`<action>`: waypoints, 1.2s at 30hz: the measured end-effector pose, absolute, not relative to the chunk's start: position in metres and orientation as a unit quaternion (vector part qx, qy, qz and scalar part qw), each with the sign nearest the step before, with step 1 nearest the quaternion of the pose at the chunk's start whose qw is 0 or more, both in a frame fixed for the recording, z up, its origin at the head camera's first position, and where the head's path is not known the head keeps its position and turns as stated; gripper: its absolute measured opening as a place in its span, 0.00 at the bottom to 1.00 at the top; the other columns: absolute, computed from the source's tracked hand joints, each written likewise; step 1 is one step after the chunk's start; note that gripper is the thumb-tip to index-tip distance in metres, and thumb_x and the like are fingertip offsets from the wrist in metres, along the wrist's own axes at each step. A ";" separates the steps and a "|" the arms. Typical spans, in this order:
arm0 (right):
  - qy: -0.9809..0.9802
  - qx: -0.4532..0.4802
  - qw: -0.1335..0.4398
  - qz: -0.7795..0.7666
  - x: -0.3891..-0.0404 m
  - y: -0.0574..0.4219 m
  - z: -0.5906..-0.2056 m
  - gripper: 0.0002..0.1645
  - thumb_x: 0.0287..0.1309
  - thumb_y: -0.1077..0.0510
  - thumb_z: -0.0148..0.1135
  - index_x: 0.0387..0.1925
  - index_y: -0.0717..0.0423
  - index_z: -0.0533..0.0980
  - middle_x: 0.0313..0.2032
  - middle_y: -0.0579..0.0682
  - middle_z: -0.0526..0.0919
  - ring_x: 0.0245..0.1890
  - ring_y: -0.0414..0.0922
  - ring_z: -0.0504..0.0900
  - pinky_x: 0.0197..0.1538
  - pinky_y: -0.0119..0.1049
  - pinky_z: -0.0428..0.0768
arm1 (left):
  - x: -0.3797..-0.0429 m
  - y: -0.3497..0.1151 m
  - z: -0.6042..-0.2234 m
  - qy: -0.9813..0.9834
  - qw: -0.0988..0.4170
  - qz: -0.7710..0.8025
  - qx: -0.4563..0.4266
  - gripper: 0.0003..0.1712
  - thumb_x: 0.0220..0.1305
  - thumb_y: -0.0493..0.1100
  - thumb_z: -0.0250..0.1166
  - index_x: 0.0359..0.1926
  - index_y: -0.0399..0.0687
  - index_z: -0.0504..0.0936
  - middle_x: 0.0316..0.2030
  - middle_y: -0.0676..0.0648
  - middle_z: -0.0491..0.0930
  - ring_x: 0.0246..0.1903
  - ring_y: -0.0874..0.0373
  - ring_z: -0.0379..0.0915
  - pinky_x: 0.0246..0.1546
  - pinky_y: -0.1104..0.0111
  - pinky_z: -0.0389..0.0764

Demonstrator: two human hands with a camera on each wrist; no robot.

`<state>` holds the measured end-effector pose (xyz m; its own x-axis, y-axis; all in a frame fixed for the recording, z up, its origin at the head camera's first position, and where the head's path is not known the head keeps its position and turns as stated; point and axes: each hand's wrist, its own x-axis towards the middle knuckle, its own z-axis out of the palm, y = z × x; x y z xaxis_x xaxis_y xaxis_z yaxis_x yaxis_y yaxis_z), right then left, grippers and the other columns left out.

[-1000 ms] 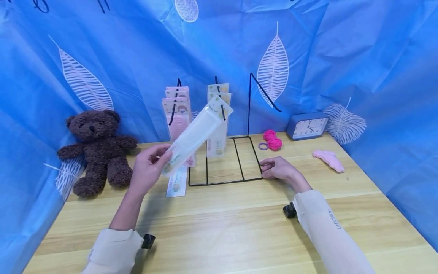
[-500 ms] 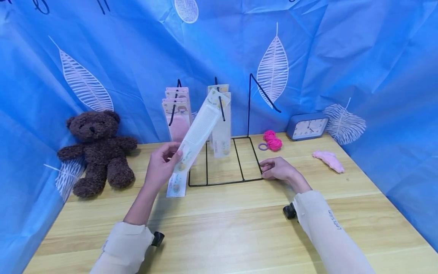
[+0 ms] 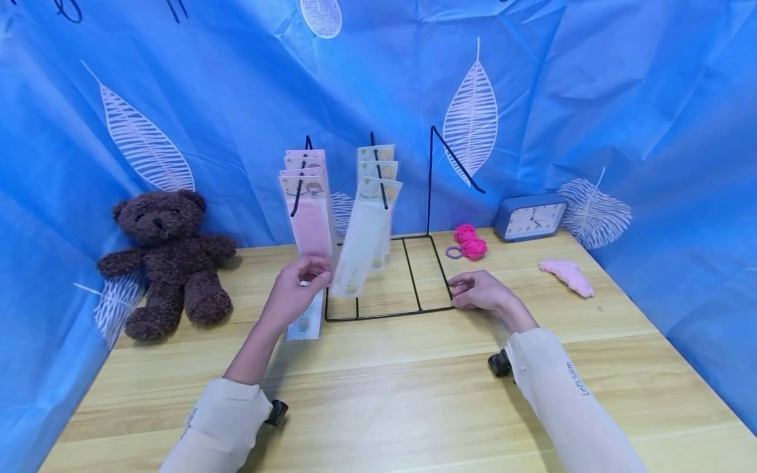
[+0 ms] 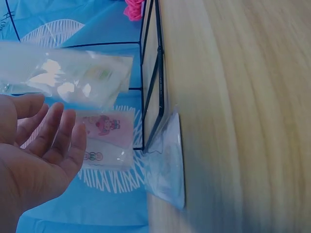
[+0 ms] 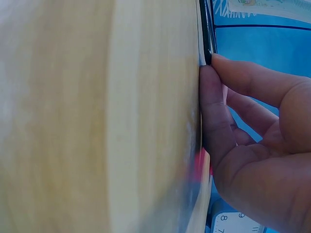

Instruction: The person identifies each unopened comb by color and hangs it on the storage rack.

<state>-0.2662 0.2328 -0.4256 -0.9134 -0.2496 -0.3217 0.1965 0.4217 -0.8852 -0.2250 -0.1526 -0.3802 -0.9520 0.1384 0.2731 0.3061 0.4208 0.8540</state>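
Note:
A white comb in a clear packet [image 3: 361,236] hangs tilted from the middle hook of the black wire rack [image 3: 390,315], in front of other white packets. Just left of its lower end is my left hand [image 3: 298,289], its fingers relaxed. In the left wrist view, a gap shows between the left hand [image 4: 43,150] and the blurred packet [image 4: 73,73]. Pink comb packets [image 3: 310,223] hang on the left hook, behind that hand. At the rack's front right corner, my right hand [image 3: 479,289] pinches the wire between thumb and finger, as the right wrist view shows.
One packet [image 3: 306,322] lies on the table [image 3: 384,394] by the rack's left side. A brown teddy bear [image 3: 162,256] sits at left. Pink yarn [image 3: 470,242], a purple ring [image 3: 454,253], a blue clock [image 3: 532,218] and a pink cloth-like item [image 3: 566,277] are at right.
The left hand moved right with the white comb packet, then let go of it. The packet swung down and hangs steeper on the middle hook. The right hand stayed at the rack corner.

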 end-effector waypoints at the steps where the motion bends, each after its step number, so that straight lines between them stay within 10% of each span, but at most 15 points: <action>1: 0.817 -0.014 0.207 -0.538 -0.267 0.232 -0.426 0.37 0.56 0.73 0.67 0.67 0.74 0.67 0.48 0.60 0.78 0.40 0.43 0.81 0.48 0.37 0.84 | -0.225 -0.153 -0.382 -0.840 0.080 -0.520 -0.132 0.12 0.71 0.36 0.64 0.52 0.34 0.81 0.45 0.38 0.83 0.46 0.47 0.78 0.50 0.55 0.76; 19: 0.816 -0.011 0.208 -0.539 -0.268 0.233 -0.427 0.37 0.56 0.73 0.67 0.67 0.74 0.66 0.48 0.59 0.78 0.40 0.44 0.81 0.48 0.36 0.83 | -0.226 -0.177 -0.397 -0.859 0.055 -0.506 -0.063 0.15 0.71 0.38 0.65 0.56 0.38 0.81 0.48 0.39 0.83 0.48 0.47 0.77 0.49 0.59 0.75; 36: 0.812 -0.031 0.208 -0.544 -0.265 0.234 -0.425 0.38 0.56 0.74 0.67 0.67 0.77 0.65 0.46 0.59 0.78 0.38 0.41 0.81 0.45 0.35 0.84 | -0.231 -0.203 -0.413 -0.860 -0.085 -0.499 0.058 0.43 0.57 0.55 0.78 0.65 0.41 0.69 0.60 0.35 0.71 0.58 0.41 0.69 0.52 0.54 0.75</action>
